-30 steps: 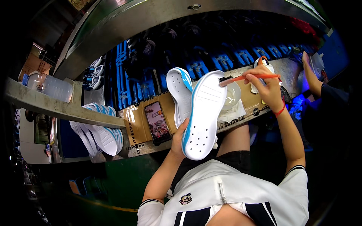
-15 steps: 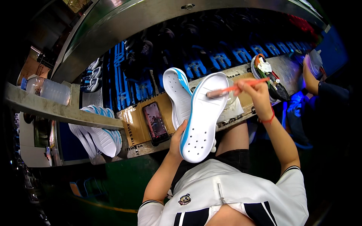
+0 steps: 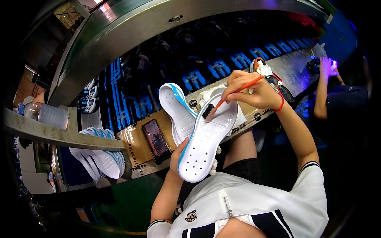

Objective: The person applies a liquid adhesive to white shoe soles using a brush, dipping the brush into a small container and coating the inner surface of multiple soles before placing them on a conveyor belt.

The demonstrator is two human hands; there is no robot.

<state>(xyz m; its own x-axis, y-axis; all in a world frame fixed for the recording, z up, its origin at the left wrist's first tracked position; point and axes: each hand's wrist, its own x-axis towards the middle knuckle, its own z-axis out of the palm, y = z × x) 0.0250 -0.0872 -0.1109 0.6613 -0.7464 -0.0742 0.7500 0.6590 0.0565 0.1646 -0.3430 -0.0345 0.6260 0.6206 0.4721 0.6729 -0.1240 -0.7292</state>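
Note:
My left hand (image 3: 177, 160) is closed around the left edge of a white shoe sole (image 3: 198, 152) with a blue side and small holes in one end. White-covered fingertips (image 3: 214, 167) show past its right edge. In my right hand (image 3: 250, 90) is a brush (image 3: 241, 87) with an orange handle and black bristles. Its bristles are over the sole's inner face near the far end, seemingly touching it. A matching sole (image 3: 168, 104) lies just behind to the left, partly covered by the held one.
A phone (image 3: 156, 139) lies on the cardboard (image 3: 134, 144). At left are stacked soles (image 3: 107, 162), a metal bar (image 3: 51, 129) and a plastic jug (image 3: 47, 115). A shoe (image 3: 265, 70) sits at right, near a co-worker's hand (image 3: 328, 66). Blue racks (image 3: 194, 80) line the back.
The brush has tilted and moved toward the sole's left edge, so its black bristles now show. The held sole appears slightly lower and farther left, as the whole view has shifted.

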